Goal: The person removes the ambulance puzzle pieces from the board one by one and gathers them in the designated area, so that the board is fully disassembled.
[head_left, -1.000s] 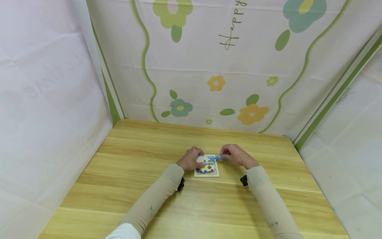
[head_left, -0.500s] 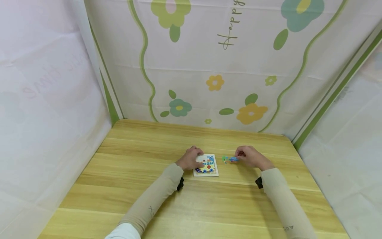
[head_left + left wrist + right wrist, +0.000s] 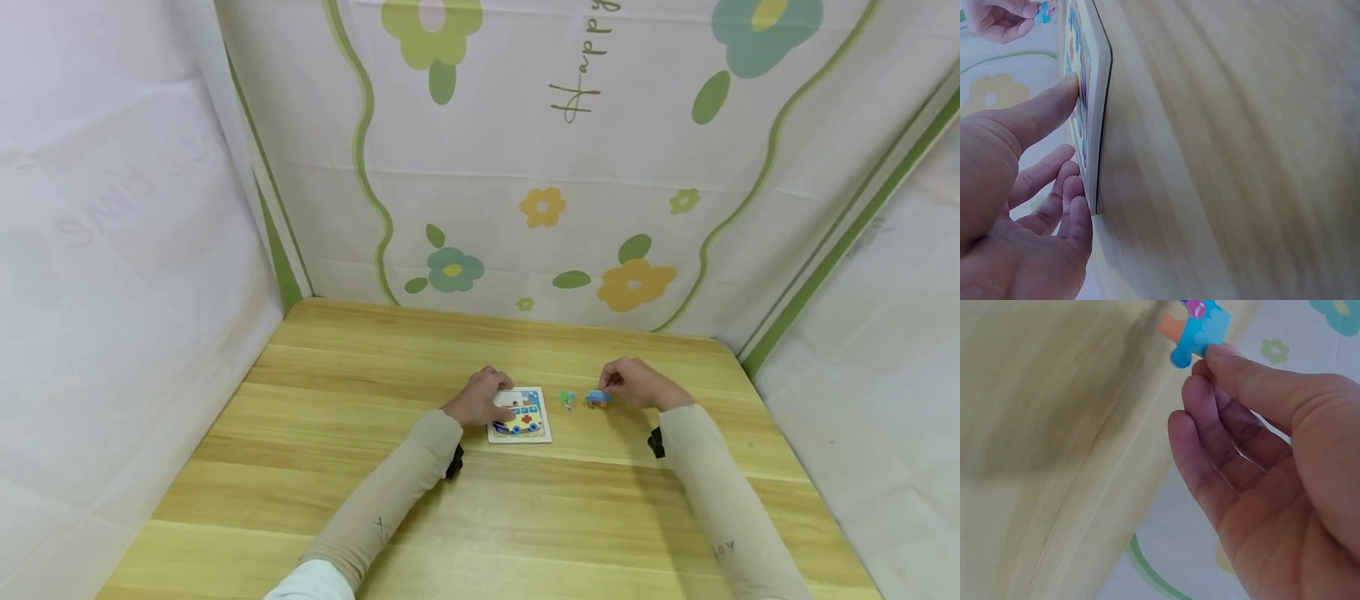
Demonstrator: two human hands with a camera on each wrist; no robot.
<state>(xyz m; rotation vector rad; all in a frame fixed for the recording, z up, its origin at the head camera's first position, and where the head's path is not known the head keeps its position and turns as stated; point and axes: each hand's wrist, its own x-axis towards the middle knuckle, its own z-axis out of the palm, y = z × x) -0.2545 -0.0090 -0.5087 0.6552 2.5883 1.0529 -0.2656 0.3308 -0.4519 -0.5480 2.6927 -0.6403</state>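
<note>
A small jigsaw puzzle board [image 3: 521, 440] with a yellow ambulance picture lies on the wooden table; its upper left part shows plain white. My left hand [image 3: 477, 400] holds its left side. In the left wrist view the thumb [image 3: 1054, 106] presses the picture, while the other fingers curl at the edge of the board. To the right, my right hand [image 3: 641, 385] pinches a blue puzzle piece [image 3: 1204, 334] between thumb and index finger. This piece also has orange and pink parts. Between it and the board lies a green puzzle piece [image 3: 567, 401].
The wooden table [image 3: 450, 533] reaches back to a white cloth wall [image 3: 480, 183] printed with flowers. More white cloth [image 3: 127, 275] hangs at the left and right sides. A black wrist device [image 3: 656, 442] sits under each forearm.
My right hand has carried the blue puzzle piece rightward from the board's upper right corner and turned it, uncovering the green piece. The left hand stays on the board.
</note>
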